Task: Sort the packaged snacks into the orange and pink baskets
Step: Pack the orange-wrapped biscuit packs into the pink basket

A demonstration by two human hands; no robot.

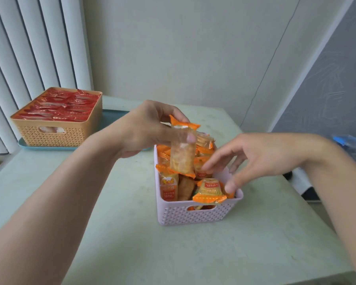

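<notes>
A pink basket (195, 214) stands mid-table, packed with several orange-wrapped snack packets. My left hand (150, 128) holds one orange snack packet (183, 153) upright above the basket's far left part, pinched near its top. My right hand (255, 157) hovers over the basket's right side with fingers spread, fingertips touching packets inside, thumb near a packet (210, 192) leaning on the front rim. An orange basket (56, 132) at the far left is filled with red-wrapped snack packets (64, 105).
The orange basket stands on a blue tray (111, 118) at the table's back left. White vertical blinds (29, 48) hang behind it. At the right edge lie blue-and-clear plastic items (351, 145) and a dark object (308, 192) beside the pale green table (132, 243).
</notes>
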